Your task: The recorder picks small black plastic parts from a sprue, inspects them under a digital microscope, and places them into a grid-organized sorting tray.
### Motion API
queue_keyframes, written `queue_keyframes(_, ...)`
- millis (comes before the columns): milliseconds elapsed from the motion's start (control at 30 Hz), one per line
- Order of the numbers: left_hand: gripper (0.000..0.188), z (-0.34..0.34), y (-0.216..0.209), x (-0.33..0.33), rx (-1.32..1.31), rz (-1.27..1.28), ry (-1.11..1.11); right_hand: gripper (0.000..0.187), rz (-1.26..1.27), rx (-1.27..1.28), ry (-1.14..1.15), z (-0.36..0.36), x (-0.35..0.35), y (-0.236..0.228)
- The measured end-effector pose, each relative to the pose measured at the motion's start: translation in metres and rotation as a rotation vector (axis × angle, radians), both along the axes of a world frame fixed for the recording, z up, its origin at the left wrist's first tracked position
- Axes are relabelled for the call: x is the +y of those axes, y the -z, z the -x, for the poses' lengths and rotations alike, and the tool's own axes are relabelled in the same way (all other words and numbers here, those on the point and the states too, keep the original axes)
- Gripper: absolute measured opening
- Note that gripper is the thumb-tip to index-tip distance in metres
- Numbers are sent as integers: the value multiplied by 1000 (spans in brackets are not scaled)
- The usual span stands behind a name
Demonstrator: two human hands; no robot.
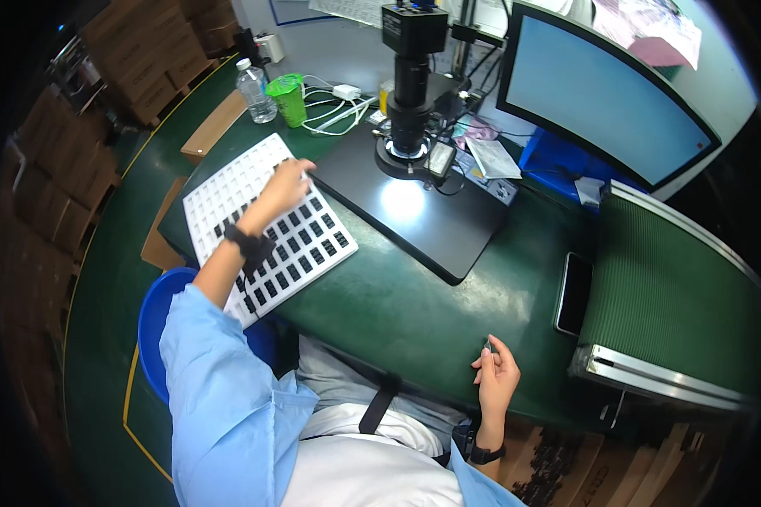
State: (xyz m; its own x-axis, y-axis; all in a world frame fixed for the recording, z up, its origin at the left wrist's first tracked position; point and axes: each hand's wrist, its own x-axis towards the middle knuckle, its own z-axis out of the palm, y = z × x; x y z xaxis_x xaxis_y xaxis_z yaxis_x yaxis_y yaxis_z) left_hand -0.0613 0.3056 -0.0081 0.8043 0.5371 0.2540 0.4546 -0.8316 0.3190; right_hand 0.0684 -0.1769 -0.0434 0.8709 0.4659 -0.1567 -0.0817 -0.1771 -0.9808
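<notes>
Reaching with left hand (pixel 286 188) over white tray (pixel 232 184) of black parts (pixel 304 236) at left of green surface (pixel 372 313), impossible to tell whether pinching; with right hand (pixel 497 377), pinching tiny, unclear item (pixel 488 345).

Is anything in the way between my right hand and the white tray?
Nothing visible: from your right hand to the white tray, the straight way crosses green tabletop, passing on the near side of the black microscope base.

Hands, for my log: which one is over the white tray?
The left hand, over the white tray; the right hand is away from it, nearer the phone.
</notes>
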Motion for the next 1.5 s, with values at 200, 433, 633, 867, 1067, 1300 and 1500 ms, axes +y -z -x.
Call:
queue_keyframes(200, 34, -42, -62, -176, 48, 280, 649, 26, 31, 2, 13, 1, 1, 2)
queue_keyframes(433, 37, -58, -150, -271, -139, 554, 1287, 25, 154, -125, 37, 2, 0, 7)
queue_keyframes(633, 23, -50, -176, -287, -609, 523, 1440, 26, 172, -125, 26, 1, 0, 5)
queue_keyframes(867, 34, -59, -197, -252, -906, 305, 1729, 26, 122, -148, 45, 4, 2, 5)
queue_keyframes(1067, 13, -37, -188, -237, -787, 721, 1512, 26, 223, -208, 91, 5, 8, 5)
queue_keyframes(1300, 18, -45, -165, -234, -1282, 362, 1108, 29, 340, -350, 90, 5, 7, 3)
queue_keyframes(1500, 19, -42, -166, -218, -1371, 296, 1064, 24, 215, -571, 68, 5, 11, 11)
